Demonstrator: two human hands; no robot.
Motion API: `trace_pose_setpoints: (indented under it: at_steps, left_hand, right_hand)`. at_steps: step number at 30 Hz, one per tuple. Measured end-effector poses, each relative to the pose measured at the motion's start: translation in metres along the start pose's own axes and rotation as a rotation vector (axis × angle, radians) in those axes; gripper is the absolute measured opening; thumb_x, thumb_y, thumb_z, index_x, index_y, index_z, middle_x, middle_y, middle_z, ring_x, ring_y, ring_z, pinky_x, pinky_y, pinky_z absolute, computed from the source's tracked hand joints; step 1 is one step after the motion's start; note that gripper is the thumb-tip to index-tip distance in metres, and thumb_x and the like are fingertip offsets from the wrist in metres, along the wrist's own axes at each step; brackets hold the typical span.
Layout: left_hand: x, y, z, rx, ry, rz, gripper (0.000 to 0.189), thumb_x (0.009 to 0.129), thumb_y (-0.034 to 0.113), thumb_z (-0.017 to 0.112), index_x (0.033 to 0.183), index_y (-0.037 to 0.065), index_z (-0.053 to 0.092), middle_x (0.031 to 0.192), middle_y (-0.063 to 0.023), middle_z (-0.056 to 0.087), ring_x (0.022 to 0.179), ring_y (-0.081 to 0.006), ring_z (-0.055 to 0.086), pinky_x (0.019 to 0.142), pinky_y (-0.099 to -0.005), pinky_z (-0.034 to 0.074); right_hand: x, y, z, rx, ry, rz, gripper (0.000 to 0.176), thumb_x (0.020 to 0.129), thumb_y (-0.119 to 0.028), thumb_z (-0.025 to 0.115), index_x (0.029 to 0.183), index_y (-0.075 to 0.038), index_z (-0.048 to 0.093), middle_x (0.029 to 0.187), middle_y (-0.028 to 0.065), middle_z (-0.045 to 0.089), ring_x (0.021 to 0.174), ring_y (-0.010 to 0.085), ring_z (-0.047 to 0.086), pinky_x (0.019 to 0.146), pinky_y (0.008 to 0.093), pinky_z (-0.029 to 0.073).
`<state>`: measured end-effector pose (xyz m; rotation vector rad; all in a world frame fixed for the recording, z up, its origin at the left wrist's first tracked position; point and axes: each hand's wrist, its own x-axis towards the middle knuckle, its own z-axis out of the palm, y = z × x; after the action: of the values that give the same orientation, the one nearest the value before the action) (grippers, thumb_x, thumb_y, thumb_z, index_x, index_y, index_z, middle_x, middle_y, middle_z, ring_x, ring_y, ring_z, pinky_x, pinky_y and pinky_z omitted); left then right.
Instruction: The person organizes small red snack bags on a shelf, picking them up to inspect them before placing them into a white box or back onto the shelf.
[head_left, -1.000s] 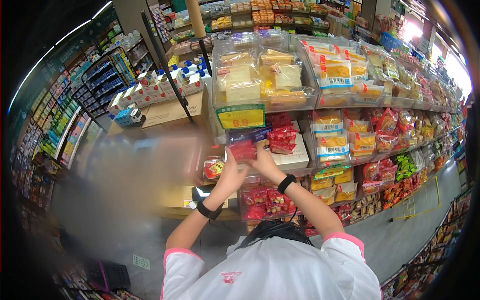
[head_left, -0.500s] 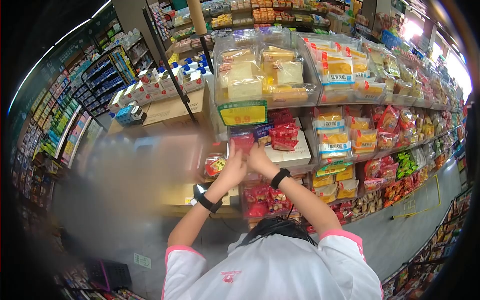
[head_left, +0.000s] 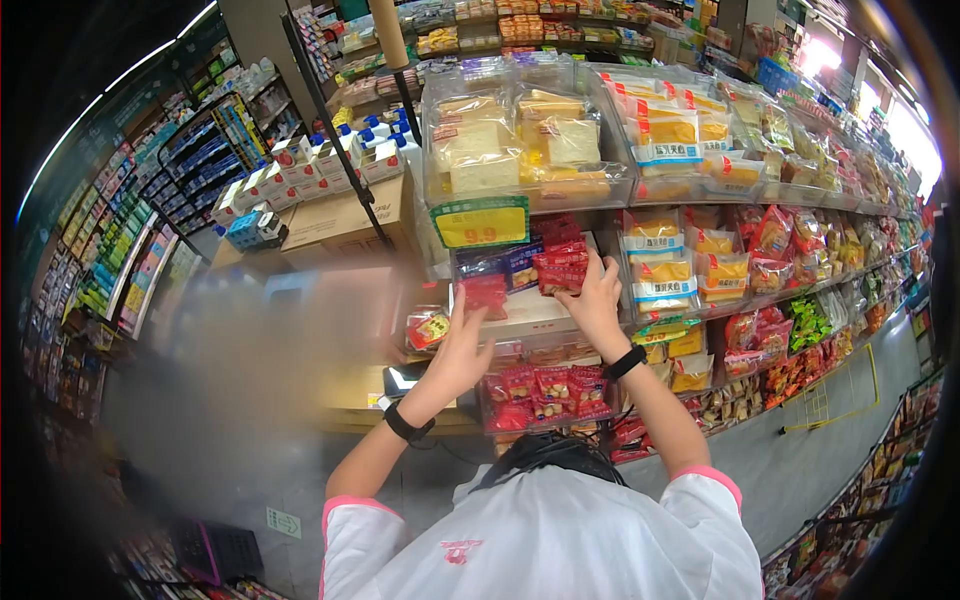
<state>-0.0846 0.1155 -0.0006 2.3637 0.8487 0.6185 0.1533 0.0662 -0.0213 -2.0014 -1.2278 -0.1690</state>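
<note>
A red snack packet (head_left: 485,296) lies in the left part of a display box. My left hand (head_left: 455,360) is at its lower left, fingertips touching its edge and thumb spread away. To the right, my right hand (head_left: 597,310) closes around the side of a small stack of red snack packets (head_left: 562,268), thumb at the near edge and fingers at the far right. Under and behind these is a dark blue packet or carton (head_left: 523,266), partly covered. The white box surface (head_left: 535,318) shows between my hands.
Bagged bread (head_left: 485,165) fills the clear bin above, behind a 9.9 price sign (head_left: 480,223). More red packets (head_left: 548,392) sit in a lower bin. Packaged cakes (head_left: 660,280) line the right shelves. Cartons on a cardboard box (head_left: 350,220) stand left; a blurred area covers the lower left.
My right hand has moved right, from the single red packet to the stack of red packets. My left hand has shifted slightly down and left, its thumb now spread.
</note>
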Motion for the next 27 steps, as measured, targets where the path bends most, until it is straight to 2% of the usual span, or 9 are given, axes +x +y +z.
trace_pose_setpoints:
  at_steps: [6,9,11,15,18,21,25,26,27]
  left_hand:
    - [0.001,0.011,0.004,0.038,0.002,0.098,0.049,0.084,0.011,0.060,0.127,-0.002,0.042,0.144,-0.0271,0.022,0.122,-0.0383,0.043,0.100,-0.0406,0.039]
    - [0.008,0.015,0.009,-0.041,-0.062,0.086,0.050,0.084,0.011,0.060,0.127,-0.003,0.041,0.140,-0.0275,0.029,0.122,-0.0394,0.043,0.100,-0.0402,0.040]
    - [0.017,0.029,0.021,-0.209,-0.111,-0.005,0.052,0.082,0.009,0.060,0.127,-0.006,0.040,0.137,-0.0281,0.034,0.121,-0.0406,0.044,0.101,-0.0398,0.039]
    - [0.046,0.046,0.061,-0.936,-0.110,-0.352,0.055,0.081,0.009,0.061,0.128,-0.005,0.037,0.128,-0.0204,0.049,0.123,-0.0285,0.045,0.098,-0.0354,0.039]
    - [0.086,0.039,0.086,-1.093,-0.051,-0.394,0.056,0.074,0.002,0.060,0.124,-0.005,0.037,0.116,-0.0156,0.053,0.111,-0.0259,0.049,0.093,-0.0331,0.039]
    - [0.106,0.048,0.094,-1.081,0.090,-0.436,0.055,0.068,-0.002,0.057,0.120,-0.003,0.040,0.107,-0.0111,0.053,0.099,-0.0231,0.051,0.085,-0.0333,0.042]
    - [0.120,0.051,0.095,-1.056,-0.005,-0.592,0.059,0.064,-0.004,0.057,0.121,0.001,0.041,0.106,-0.0097,0.054,0.097,-0.0218,0.052,0.078,-0.0335,0.044]
    - [0.122,0.051,0.098,-1.045,0.031,-0.569,0.059,0.064,-0.006,0.056,0.121,0.001,0.042,0.106,-0.0095,0.054,0.096,-0.0215,0.053,0.076,-0.0329,0.045]
    - [0.125,0.050,0.102,-1.034,0.068,-0.545,0.059,0.063,-0.007,0.055,0.120,0.002,0.043,0.106,-0.0093,0.055,0.095,-0.0212,0.053,0.074,-0.0323,0.046]
  right_hand:
    - [0.038,0.013,-0.014,-0.170,-0.311,-0.278,0.098,0.059,-0.022,0.084,0.138,-0.008,0.028,0.130,0.0348,0.030,0.114,0.0518,0.041,0.095,0.0515,0.039]
    - [0.055,0.013,-0.009,-0.072,-0.436,-0.059,0.099,0.060,-0.020,0.084,0.137,-0.001,0.025,0.127,0.0350,0.037,0.108,0.0528,0.046,0.092,0.0500,0.043]
    - [0.053,0.024,0.006,-0.007,-0.341,0.009,0.093,0.061,-0.018,0.083,0.133,0.004,0.027,0.119,0.0321,0.045,0.105,0.0487,0.051,0.090,0.0455,0.046]
    - [0.053,0.030,0.008,0.264,-0.378,0.331,0.081,0.065,-0.015,0.080,0.125,0.007,0.031,0.108,0.0233,0.057,0.101,0.0347,0.059,0.084,0.0375,0.050]
    - [0.044,0.045,0.020,0.475,-0.375,0.240,0.071,0.067,-0.013,0.079,0.122,0.003,0.036,0.104,0.0163,0.061,0.092,0.0242,0.063,0.078,0.0338,0.052]
    - [0.041,0.048,0.027,0.678,-0.438,0.301,0.065,0.069,-0.011,0.078,0.120,0.001,0.040,0.103,0.0123,0.061,0.086,0.0181,0.063,0.073,0.0317,0.053]
    - [0.039,0.050,0.038,0.866,-0.421,0.348,0.050,0.077,-0.004,0.070,0.119,-0.002,0.042,0.093,0.0089,0.061,0.072,0.0141,0.061,0.061,0.0292,0.051]
    - [0.042,0.055,0.041,0.903,-0.492,0.398,0.059,0.074,-0.002,0.069,0.125,-0.004,0.039,0.108,0.0105,0.060,0.092,0.0184,0.062,0.074,0.0323,0.053]
    - [0.043,0.057,0.041,0.892,-0.500,0.398,0.058,0.074,-0.002,0.068,0.125,-0.004,0.039,0.108,0.0107,0.060,0.092,0.0184,0.062,0.074,0.0324,0.053]
